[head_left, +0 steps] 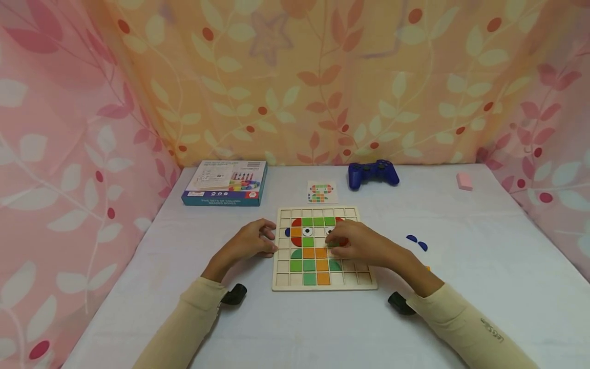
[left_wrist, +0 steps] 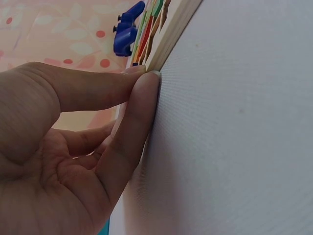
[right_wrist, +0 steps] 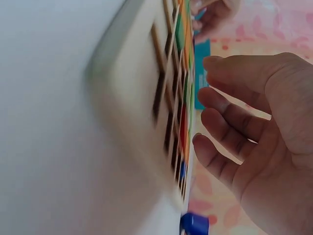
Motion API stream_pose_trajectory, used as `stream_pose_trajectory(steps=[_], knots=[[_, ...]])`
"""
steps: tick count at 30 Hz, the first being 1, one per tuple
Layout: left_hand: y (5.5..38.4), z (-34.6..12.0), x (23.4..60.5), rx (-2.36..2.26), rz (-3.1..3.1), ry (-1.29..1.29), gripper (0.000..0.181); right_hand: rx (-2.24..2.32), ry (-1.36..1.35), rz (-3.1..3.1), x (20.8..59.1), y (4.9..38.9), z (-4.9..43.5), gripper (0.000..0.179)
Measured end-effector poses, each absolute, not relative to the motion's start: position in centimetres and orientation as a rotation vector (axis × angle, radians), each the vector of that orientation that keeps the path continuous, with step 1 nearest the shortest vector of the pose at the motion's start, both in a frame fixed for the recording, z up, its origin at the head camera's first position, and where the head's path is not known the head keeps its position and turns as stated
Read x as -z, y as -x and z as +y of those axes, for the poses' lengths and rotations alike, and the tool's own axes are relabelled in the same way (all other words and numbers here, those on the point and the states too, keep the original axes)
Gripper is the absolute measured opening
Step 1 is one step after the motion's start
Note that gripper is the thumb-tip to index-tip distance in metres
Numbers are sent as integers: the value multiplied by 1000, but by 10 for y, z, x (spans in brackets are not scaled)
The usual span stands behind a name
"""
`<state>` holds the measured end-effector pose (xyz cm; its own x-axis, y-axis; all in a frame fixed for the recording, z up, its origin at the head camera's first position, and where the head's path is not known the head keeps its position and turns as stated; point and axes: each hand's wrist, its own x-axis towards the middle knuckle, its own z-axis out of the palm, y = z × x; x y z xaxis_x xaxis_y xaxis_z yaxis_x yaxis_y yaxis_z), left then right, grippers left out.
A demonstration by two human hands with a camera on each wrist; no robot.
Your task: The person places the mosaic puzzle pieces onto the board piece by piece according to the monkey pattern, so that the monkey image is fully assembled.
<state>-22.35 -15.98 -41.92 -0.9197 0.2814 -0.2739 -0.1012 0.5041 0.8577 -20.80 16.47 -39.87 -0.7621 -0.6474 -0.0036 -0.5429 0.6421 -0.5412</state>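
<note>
A wooden grid board (head_left: 285, 286) lies on the table, with coloured square and rounded tiles set in many of its cells. At its left edge my left hand (head_left: 251, 240) pinches the rim between thumb and a finger, as the left wrist view shows close up. My right hand (head_left: 361, 243) hovers over the right half of the board, hiding several cells. In the right wrist view its fingers (right_wrist: 215, 122) are loosely bent and spread, with no tile visible between them. Two round eye tiles show on the board, the left eye tile (head_left: 307, 232) fully and the right one partly covered.
Behind the board lies a pattern card (head_left: 322, 192). A flat box (head_left: 223, 184) is at the back left, a blue game controller (head_left: 372, 174) at the back, a pink block (head_left: 464, 181) at the back right. Two blue half-round tiles (head_left: 417, 242) lie right of the board; an orange piece (head_left: 428, 268) peeks past my right arm.
</note>
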Motion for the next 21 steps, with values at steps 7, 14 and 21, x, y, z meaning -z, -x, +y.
stream_pose_trajectory(steps=[7,14,21], knots=[[223,-160,420,-1392,2366,-172,58,795,859,2708,402,199,203,19],[222,-160,418,-1392,2366,-170,59,777,775,2813,403,184,240,21],[222,-160,419,-1387,2377,-172,58,758,714,2872,403,172,270,23]])
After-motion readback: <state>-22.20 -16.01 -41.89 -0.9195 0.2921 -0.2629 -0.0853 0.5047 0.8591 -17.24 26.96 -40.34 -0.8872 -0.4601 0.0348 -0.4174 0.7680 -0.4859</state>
